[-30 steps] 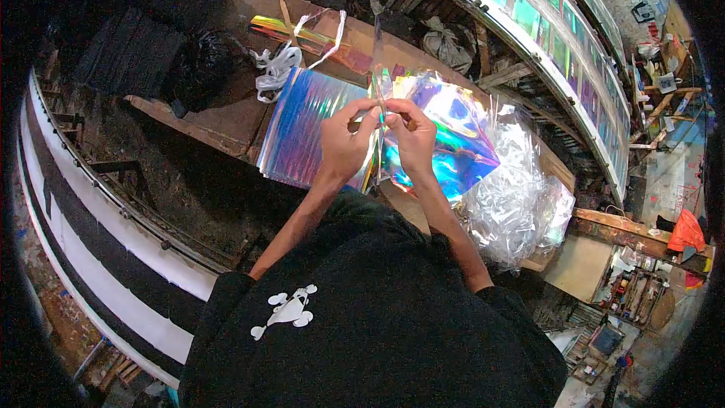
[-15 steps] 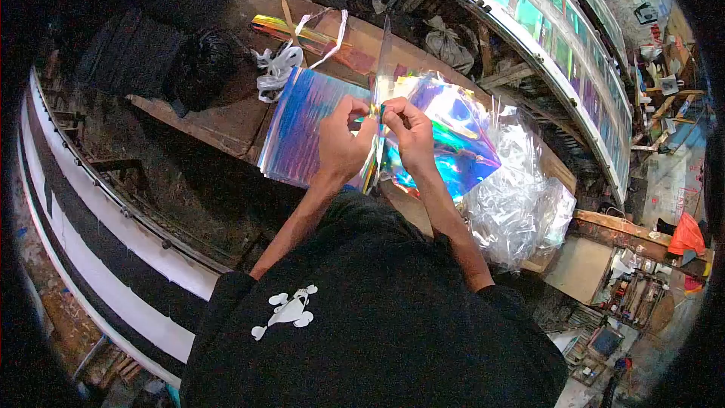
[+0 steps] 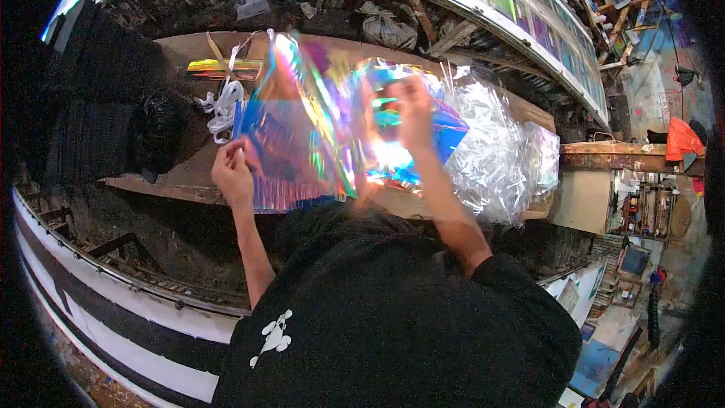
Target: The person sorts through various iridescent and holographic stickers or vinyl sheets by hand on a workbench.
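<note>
The left hand [image 3: 234, 174] is at the left edge of the film stack [image 3: 291, 200]. Its thumb and fingers are set narrowly together; whether a film edge is held between them cannot be determined. The right hand [image 3: 411, 102] is located above the crumpled iridescent film [image 3: 451, 136]. Motion blur obscures its fingers, so its opening and any grip cannot be determined.

Change of position: in the earlier frames, both hands meet at the right edge of the stack, with a narrow film strip upright between them. The hands are now well apart. A loose film sheet [image 3: 291, 79], broad and bowed, extends over the stack and rises beyond it, between the two hands. Its right side is blurred. The camera view is also rotated, and the striped panel [image 3: 143, 332] now lies lower in the view.

Location of the film: the stack lies on the tabletop [image 3: 177, 170], with the crumpled film to its right. The clear plastic wrap [image 3: 491, 159] adjoins the right side of the crumpled film. The white plastic ties [image 3: 224, 109] lie just beside the upper left corner of the stack. The gold film strip [image 3: 215, 69] lies beyond the ties.
</note>
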`<state>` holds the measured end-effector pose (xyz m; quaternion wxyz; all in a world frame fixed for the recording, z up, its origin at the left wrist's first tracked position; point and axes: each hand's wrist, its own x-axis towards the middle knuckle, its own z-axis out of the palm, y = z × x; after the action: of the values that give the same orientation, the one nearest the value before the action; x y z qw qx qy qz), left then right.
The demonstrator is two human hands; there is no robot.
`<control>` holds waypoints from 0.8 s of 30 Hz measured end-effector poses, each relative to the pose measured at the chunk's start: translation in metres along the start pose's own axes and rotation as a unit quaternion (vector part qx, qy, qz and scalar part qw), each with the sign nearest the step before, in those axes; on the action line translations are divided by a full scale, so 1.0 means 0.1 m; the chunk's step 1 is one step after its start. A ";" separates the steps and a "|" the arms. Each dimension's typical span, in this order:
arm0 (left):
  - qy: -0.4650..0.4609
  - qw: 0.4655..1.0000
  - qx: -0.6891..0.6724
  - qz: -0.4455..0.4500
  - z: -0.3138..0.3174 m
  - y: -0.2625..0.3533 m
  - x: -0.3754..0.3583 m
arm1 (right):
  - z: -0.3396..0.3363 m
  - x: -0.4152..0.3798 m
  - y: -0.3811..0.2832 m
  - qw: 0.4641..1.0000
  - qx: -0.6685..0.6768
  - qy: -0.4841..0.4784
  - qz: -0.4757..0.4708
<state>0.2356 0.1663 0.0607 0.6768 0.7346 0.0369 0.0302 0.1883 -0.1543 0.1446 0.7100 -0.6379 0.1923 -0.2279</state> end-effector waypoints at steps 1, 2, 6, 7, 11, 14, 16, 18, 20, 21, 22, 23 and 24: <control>0.023 0.997 0.070 -0.032 -0.19 -0.35 0.03 | -0.24 0.08 -0.23 0.998 -0.041 0.045 -0.026; 0.047 0.987 0.140 -0.064 -0.32 -0.54 0.02 | -0.41 0.18 -0.38 0.993 0.018 0.107 -0.043; 0.068 0.891 0.439 0.094 -0.68 -1.34 -0.15 | -1.38 0.46 -0.91 0.970 -0.029 0.174 -0.166; 0.078 0.900 0.426 0.052 -0.71 -1.37 -0.21 | -1.55 0.50 -1.00 0.969 -0.004 0.195 -0.152; 0.069 0.928 0.342 -0.127 -0.61 -0.96 -0.29 | -1.50 0.25 -1.36 0.966 0.014 0.170 -0.195; 0.008 0.868 0.477 -0.139 -0.73 -1.06 -0.28 | -1.19 0.03 -1.32 0.977 -0.035 0.077 -0.195; 0.027 0.847 0.531 -0.017 -0.58 -0.88 -0.32 | -0.95 -0.14 -1.14 0.976 -0.146 0.027 -0.160; -0.010 0.881 0.464 0.088 -0.23 -0.42 -0.37 | -0.66 -0.28 -0.93 0.974 -0.150 -0.027 -0.167; -0.159 0.973 0.164 -0.025 0.34 0.24 -0.35 | -0.37 -0.46 -0.72 0.984 -0.122 -0.103 -0.083; -0.233 0.970 0.020 -0.067 0.60 0.59 -0.43 | -0.21 -0.57 -0.65 0.977 -0.157 -0.137 -0.051; -0.282 0.954 -0.084 -0.053 0.80 0.84 -0.56 | -0.07 -0.65 -0.55 0.963 -0.191 -0.172 -0.074; -0.329 0.925 -0.187 -0.037 0.96 1.08 -0.66 | 0.08 -0.76 -0.49 0.971 -0.138 -0.192 -0.030; -0.345 0.934 -0.098 0.008 1.01 1.46 -0.73 | 0.19 -0.84 -0.49 0.973 -0.129 -0.192 -0.018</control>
<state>0.1741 0.0476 0.1979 0.7165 0.6300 -0.2077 -0.2160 0.1267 -0.0949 0.1942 0.6412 -0.7594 0.0685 -0.0870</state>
